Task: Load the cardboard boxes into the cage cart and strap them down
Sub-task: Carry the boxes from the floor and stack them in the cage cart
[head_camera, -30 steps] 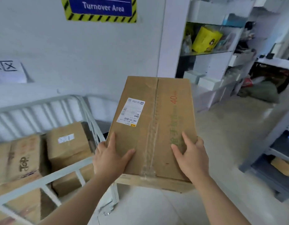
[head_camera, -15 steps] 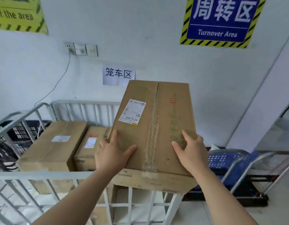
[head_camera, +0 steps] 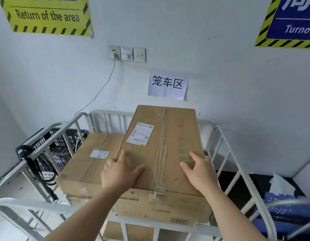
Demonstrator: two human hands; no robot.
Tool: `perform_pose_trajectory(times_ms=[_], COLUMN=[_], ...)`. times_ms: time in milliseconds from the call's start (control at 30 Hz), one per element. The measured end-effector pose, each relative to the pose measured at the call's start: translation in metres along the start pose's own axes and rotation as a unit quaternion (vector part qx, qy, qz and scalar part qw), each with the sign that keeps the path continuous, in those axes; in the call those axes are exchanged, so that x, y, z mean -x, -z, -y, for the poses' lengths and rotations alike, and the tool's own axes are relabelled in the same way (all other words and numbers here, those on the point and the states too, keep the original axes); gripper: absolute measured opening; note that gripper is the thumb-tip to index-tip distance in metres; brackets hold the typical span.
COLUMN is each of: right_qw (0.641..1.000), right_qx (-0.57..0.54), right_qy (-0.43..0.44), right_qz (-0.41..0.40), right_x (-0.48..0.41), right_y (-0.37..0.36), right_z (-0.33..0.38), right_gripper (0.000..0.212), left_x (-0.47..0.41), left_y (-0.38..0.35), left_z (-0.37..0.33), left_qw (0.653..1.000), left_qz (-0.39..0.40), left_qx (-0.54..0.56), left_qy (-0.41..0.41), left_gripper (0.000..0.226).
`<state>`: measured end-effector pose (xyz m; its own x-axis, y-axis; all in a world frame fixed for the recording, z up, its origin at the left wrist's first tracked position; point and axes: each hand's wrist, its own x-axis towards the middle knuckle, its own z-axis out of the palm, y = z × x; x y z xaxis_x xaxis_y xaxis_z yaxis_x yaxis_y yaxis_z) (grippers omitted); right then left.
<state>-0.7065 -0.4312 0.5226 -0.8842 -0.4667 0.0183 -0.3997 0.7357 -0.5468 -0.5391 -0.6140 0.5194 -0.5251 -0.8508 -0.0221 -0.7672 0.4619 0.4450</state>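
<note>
I hold a brown cardboard box (head_camera: 161, 146) with a white shipping label and a taped centre seam over the right half of the white cage cart (head_camera: 51, 136). My left hand (head_camera: 119, 173) grips its near left edge, thumb spread on top. At the near right edge my right hand (head_camera: 199, 173) grips the same way. The box's front face hangs just above the cart's front rail. Another brown box (head_camera: 91, 164) lies inside the cart to the left, touching or almost touching the held one.
Black cords or straps (head_camera: 37, 164) hang on the cart's left rail, with a black crate (head_camera: 63, 141) behind it. A blue crate (head_camera: 286, 213) stands right of the cart. The wall is close behind, with sockets and paper signs.
The view swung left from the shelves to face the cart. The box has come lower and further in over the front rail, with both hands still holding its near corners.
</note>
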Motion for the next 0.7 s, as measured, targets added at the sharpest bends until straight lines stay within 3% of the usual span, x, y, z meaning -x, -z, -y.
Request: perform_pose_trajectory(times_ms=[700], right_qw=[0.993], right_qx=[0.025], right_qy=[-0.006], right_qz=[0.119], right_x=[-0.244], right_y=[-0.162], right_z=[0.023], right_gripper=[0.062], left_x=[-0.242], left_y=[-0.109], left_z=[0.021], left_qw=[0.99], left_qz=[0.072], left_qx=[-0.042], left_qy=[0.111], left_gripper=[0.089])
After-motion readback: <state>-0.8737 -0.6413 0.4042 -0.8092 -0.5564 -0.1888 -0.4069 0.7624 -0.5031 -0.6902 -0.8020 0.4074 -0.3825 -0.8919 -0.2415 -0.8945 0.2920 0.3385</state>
